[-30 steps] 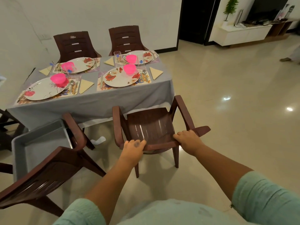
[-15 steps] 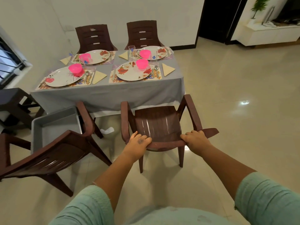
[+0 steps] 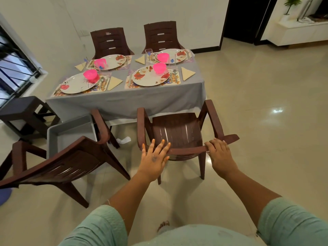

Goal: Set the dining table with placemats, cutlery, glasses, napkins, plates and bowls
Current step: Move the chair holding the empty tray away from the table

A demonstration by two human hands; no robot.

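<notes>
Near the bottom of the head view, a person in pale green sleeves reaches both arms toward a dark brown plastic armchair [image 3: 179,132] standing just before the near edge of the table. Their left hand [image 3: 154,157] lies with fingers straight and spread over the chair's top rail, gripping nothing. Their right hand [image 3: 219,151] curls its fingers over the same rail, holding it near the right armrest.

Beyond the chair stands the dining table under a grey tablecloth [image 3: 124,102]. It carries four places, each a floral placemat [image 3: 173,82] bearing a white flowered plate [image 3: 148,78] with a bright pink bowl [image 3: 159,68] on it, cutlery just right of the plate and a folded cream napkin [image 3: 187,73] beside that. Clear glasses [image 3: 148,55] stand by the far places.

A second brown chair [image 3: 58,164] sits tilted at near left, holding a grey plastic tray [image 3: 71,132]. Two more brown chairs [image 3: 110,42] stand at the far side.
</notes>
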